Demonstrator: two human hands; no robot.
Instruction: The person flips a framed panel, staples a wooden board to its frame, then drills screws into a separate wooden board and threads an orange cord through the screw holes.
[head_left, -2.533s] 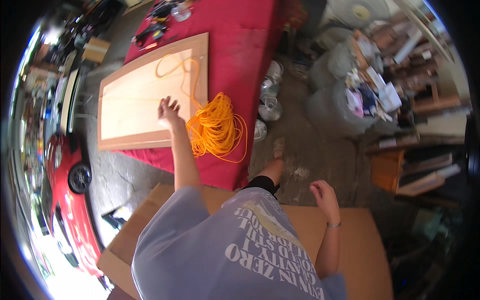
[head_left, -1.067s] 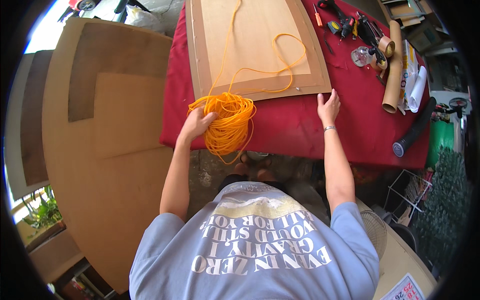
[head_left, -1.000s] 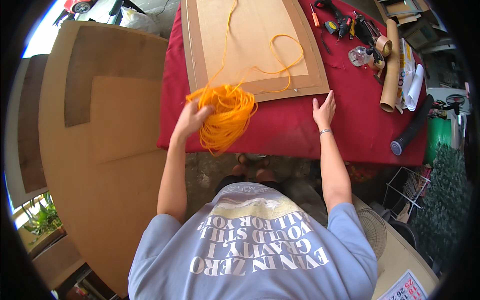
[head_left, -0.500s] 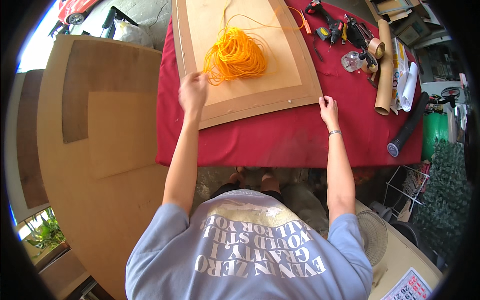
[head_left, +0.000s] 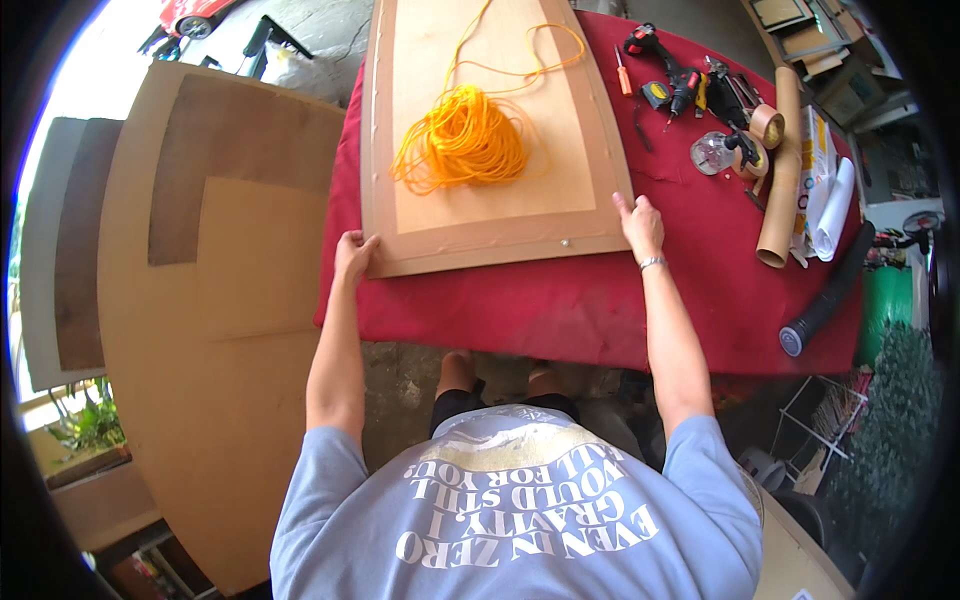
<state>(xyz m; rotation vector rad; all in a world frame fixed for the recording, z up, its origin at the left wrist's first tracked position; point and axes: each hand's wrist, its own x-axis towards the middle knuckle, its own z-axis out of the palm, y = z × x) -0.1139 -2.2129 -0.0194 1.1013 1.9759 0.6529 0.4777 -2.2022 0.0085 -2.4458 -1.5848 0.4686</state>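
Note:
A picture frame [head_left: 480, 240] lies face down, its light backing board edged with brown tape. My left hand [head_left: 354, 254] grips its near left corner, fingers at the outer edge and thumb toward the back. At the near right corner, my right hand [head_left: 643, 226] holds the other side, thumb up along the edge; some of its fingers are hidden. A loose bundle of orange-yellow cord [head_left: 462, 142] rests on the backing, touched by neither hand. One strand runs from it toward the far edge and loops to the right.
Red cloth [head_left: 480, 310] covers the table. To the right lie a screwdriver [head_left: 624, 76], a cordless drill [head_left: 684, 85], a tape measure [head_left: 656, 95], a spray bottle [head_left: 712, 152], tape rolls [head_left: 767, 126] and a cardboard tube [head_left: 780, 180]. Large brown boards [head_left: 250, 330] stand left.
My left hand has moved from beside the cord down to the frame's near left corner. The frame has turned straighter, and the cord strand no longer crosses the screwdriver.

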